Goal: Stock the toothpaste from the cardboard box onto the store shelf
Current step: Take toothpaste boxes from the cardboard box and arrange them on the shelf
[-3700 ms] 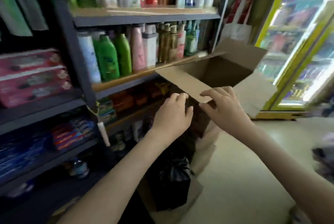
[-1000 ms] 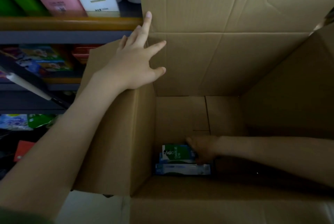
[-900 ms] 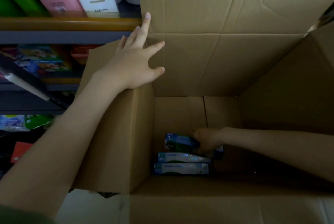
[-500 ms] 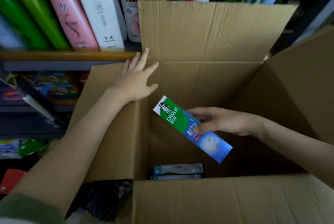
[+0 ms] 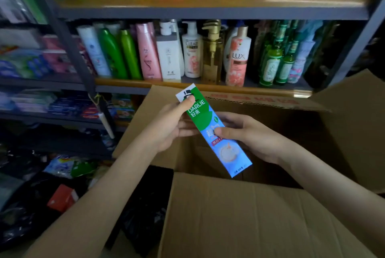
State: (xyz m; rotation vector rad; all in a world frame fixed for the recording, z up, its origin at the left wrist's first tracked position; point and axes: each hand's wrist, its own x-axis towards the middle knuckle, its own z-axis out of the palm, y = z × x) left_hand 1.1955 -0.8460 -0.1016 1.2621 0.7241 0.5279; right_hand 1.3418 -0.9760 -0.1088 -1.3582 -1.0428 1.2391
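Head camera, facing shelf (image 5: pixel 208 11), tilted down, close over box (image 5: pixel 239 216)

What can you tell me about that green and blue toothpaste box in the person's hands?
The toothpaste box is a long, slim carton, green with a white corner and the word DARLIE at its upper end, pale blue below. It looks closed and undented. It is held tilted, top leaning left, above the open cardboard box. The left hand grips its upper end, thumb on the front; the right hand pinches its middle.
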